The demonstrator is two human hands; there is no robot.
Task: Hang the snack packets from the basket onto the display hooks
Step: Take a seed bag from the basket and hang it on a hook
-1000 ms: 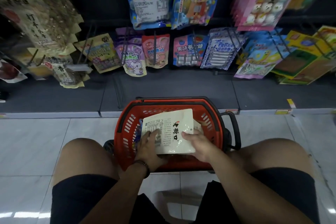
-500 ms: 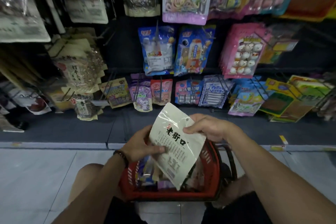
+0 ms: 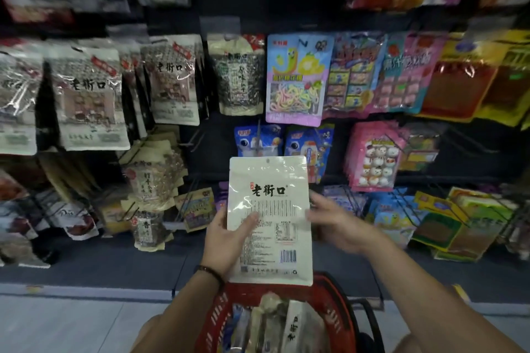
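Left hand (image 3: 226, 241): fingers clamped on the lower left edge of the cream-white, glossy, flat rectangular plastic snack packet (image 3: 269, 209), thumb across the printed face, the other fingers hidden behind it. Right hand (image 3: 335, 223): fingers loosely spread and holding nothing, just beside the packet's right edge. Motion blur hides whether they touch it.

Half a second earlier the packet hung tilted low over the basket, the right hand pinching its top corner. It now stands upright in front of the shelves, and that hand has left the corner.

The packet carries black characters, fine print, a barcode and a small round hang hole at the top. A dark beaded bracelet (image 3: 210, 271) circles the left wrist. Near, the red slotted plastic basket (image 3: 329, 295) is cut off by the bottom edge and holds further blurred packets. Far left, bare black wire display hooks (image 3: 198, 139) project below matching grey-printed hanging packets (image 3: 89, 97).
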